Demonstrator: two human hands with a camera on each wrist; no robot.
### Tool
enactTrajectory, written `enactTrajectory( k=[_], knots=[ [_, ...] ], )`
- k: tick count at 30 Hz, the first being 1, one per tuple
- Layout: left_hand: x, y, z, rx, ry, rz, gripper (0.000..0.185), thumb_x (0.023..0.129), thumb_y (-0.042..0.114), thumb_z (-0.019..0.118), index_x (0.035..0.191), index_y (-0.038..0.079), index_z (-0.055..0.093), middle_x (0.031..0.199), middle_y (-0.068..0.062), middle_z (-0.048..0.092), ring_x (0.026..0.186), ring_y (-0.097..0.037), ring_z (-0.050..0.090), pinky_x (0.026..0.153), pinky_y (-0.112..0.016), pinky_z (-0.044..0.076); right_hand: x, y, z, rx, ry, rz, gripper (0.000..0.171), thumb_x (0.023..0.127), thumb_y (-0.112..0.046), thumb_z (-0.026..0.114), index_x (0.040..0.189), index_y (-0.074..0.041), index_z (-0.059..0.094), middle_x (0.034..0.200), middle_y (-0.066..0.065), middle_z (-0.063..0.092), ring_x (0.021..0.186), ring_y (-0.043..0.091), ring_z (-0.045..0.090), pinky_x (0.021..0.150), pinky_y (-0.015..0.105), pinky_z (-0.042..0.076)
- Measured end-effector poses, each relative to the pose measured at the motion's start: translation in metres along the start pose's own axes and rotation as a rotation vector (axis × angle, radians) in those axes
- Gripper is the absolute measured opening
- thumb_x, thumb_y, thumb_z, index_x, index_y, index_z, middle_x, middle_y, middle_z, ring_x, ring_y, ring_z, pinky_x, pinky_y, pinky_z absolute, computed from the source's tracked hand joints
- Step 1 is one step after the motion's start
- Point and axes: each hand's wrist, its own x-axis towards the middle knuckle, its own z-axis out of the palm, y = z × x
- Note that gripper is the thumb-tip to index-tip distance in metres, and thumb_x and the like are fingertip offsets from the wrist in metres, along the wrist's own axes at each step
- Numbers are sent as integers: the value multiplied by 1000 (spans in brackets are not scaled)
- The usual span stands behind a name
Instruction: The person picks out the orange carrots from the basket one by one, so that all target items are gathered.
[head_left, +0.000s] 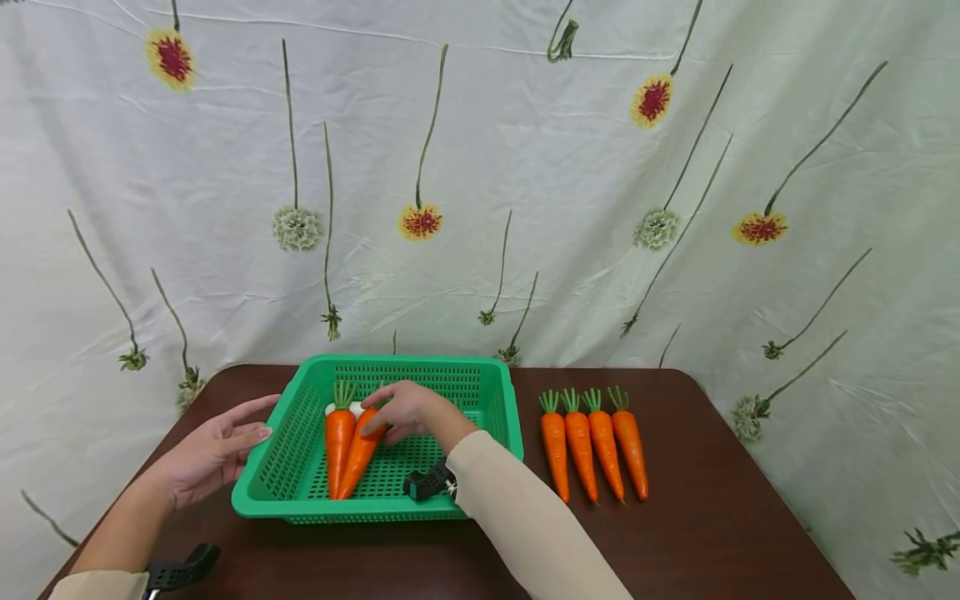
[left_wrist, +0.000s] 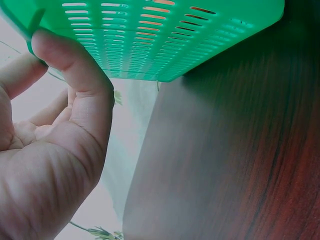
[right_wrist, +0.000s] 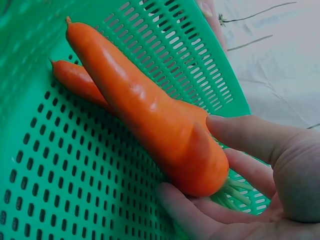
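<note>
A green slotted basket point(head_left: 390, 363) stands on the dark wooden table. Two orange carrots lie inside it, tips toward me. My right hand point(head_left: 405, 412) grips the thick end of the right-hand carrot point(head_left: 358, 457), which leans against the other carrot point(head_left: 338, 446). In the right wrist view the thumb lies over the held carrot point(right_wrist: 150, 115), with the fingers of that hand point(right_wrist: 250, 170) beneath it. My left hand point(head_left: 251, 421) is open beside the basket's left wall. In the left wrist view its thumb point(left_wrist: 75, 70) lies against the basket wall point(left_wrist: 150, 40).
Several more carrots point(head_left: 592, 442) lie side by side on the table point(head_left: 712, 517) right of the basket, green tops away from me. Something small and white point(head_left: 330, 408) shows behind the carrot tops in the basket. A floral cloth point(head_left: 525, 167) hangs behind the table.
</note>
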Motion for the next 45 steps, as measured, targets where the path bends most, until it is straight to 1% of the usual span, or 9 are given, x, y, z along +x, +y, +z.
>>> enactTrajectory(
  k=[5, 12, 17, 25, 29, 35, 39, 42, 45],
  knots=[
    [-1, 0, 0, -6, -6, 3, 61, 102, 3, 33, 151, 14, -1, 121, -10, 64, 104, -32, 65, 87, -53, 50, 2, 0, 2, 13, -12, 9, 44, 76, -1, 75, 117, -13, 65, 102, 9, 63, 87, 32, 65, 86, 50, 54],
    [0, 0, 0, -7, -13, 4, 61, 102, 3, 32, 151, 14, -2, 122, -11, 63, 104, -33, 65, 87, -54, 50, 4, 1, 3, 66, -21, 18, 45, 74, 5, 75, 116, -9, 65, 100, 9, 63, 84, 29, 66, 88, 51, 53],
    [0, 0, -1, -20, -23, 5, 61, 102, 2, 31, 152, 15, -2, 122, -12, 63, 104, -33, 65, 87, -54, 50, 4, 1, 3, 102, -21, 20, 44, 73, 7, 74, 114, -8, 65, 99, 10, 63, 83, 28, 67, 90, 52, 52],
    [0, 0, -1, -18, -14, -1, 62, 102, 3, 32, 152, 15, -3, 122, -11, 63, 104, -32, 65, 87, -53, 50, 3, 1, 2, 110, -3, 12, 41, 75, 4, 75, 113, -9, 66, 97, 10, 63, 83, 27, 66, 90, 52, 52],
    [0, 0, -1, -12, -11, 0, 61, 102, 3, 32, 152, 15, -1, 122, -10, 63, 104, -32, 65, 86, -53, 50, 2, 1, 2, 125, -10, 9, 41, 76, 2, 74, 114, -10, 66, 96, 11, 63, 83, 29, 66, 90, 53, 51],
    [0, 0, 0, -9, -10, -3, 61, 102, 3, 32, 152, 15, -2, 122, -10, 63, 104, -32, 65, 87, -53, 50, 2, 1, 0, 165, -17, -5, 40, 77, 1, 74, 114, -13, 67, 97, 11, 64, 83, 30, 67, 89, 54, 52],
    [0, 0, 1, -5, -11, -6, 61, 102, 3, 32, 152, 15, -2, 122, -10, 63, 104, -32, 65, 87, -54, 50, 2, 2, 0, 201, -26, -20, 41, 77, 2, 73, 115, -12, 67, 98, 11, 64, 83, 31, 67, 89, 55, 51],
    [0, 1, 1, 1, -3, -6, 61, 102, 4, 33, 151, 14, -2, 121, -10, 63, 104, -32, 65, 87, -54, 50, 1, 2, -1, 210, -19, -41, 39, 77, 2, 73, 113, -13, 67, 97, 11, 64, 82, 31, 68, 88, 55, 52],
    [0, 1, 1, 3, -4, -3, 62, 102, 4, 33, 151, 14, -2, 121, -10, 63, 104, -32, 65, 87, -54, 50, 1, 1, -1, 222, 6, -59, 39, 77, 2, 73, 112, -14, 68, 97, 11, 64, 81, 31, 68, 87, 55, 52]
  ],
)
